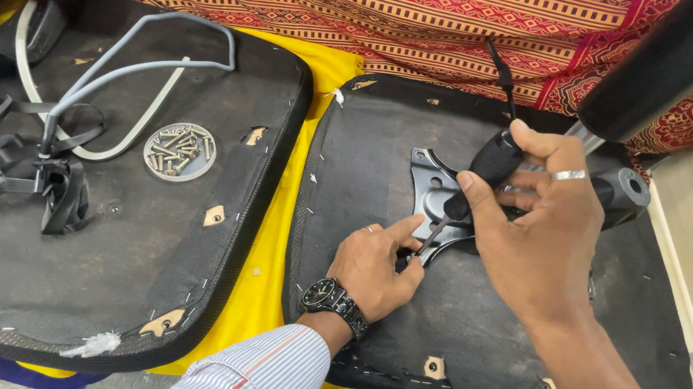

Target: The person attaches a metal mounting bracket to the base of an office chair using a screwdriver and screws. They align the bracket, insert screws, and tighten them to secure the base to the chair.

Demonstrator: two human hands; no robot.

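Screwdriver (474,181), black-handled, gripped closed in right hand (531,227), tip down at edge of metal mounting plate (426,185) on upturned seat base (473,340); left hand (374,266) pinches at tip, likely steadying a screw; fastening step, next calls for straight, firm turning.

My worktop is covered by a yellow cloth (256,274), showing in the middle of the frame. Directly on it lie two black upturned seat pads: one (141,282) at left, the other (473,340) at right, a narrow yellow strip between them.
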